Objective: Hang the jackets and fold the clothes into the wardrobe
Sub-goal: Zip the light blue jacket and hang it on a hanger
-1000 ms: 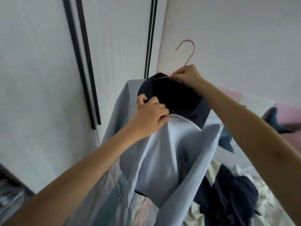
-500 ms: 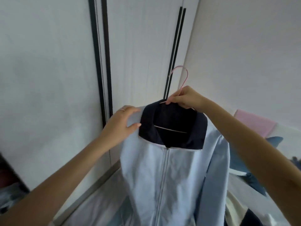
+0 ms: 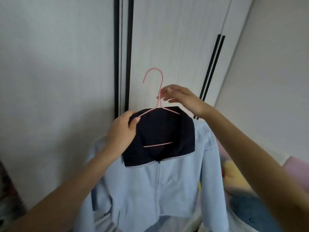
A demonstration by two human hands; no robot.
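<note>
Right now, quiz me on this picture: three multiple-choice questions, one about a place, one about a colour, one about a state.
1. Where does the left hand grip?
A. the navy collar
B. the jacket hem
C. a wardrobe handle

2. The hanger is:
A. black
B. pink
C. white

3. The light blue jacket is:
A. folded
B. unzipped
C. zipped to the collar

Answers: A, its thumb pinches the collar's edge; B, hook and bar show pink; C, the zip pull sits at the collar.
</note>
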